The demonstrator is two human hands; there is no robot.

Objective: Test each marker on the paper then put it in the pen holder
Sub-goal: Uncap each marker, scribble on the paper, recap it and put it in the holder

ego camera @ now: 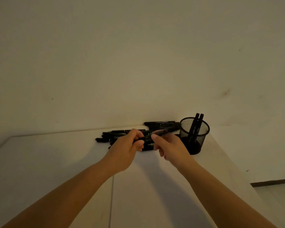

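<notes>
Black markers [122, 134], black mesh holder [194, 134]

I see both bare forearms reaching forward from the lower corners and converging near the middle; the left hand [130, 145] is seen from its back, wrist straight, its fingers [139, 143] curled under and gripping one end of a marker [148, 137]; the right hand [169, 145] sits just beside it, thumb on top, pinching the other end of the same marker; the two hands are nearly touching, raised off the desk [56, 162].
</notes>
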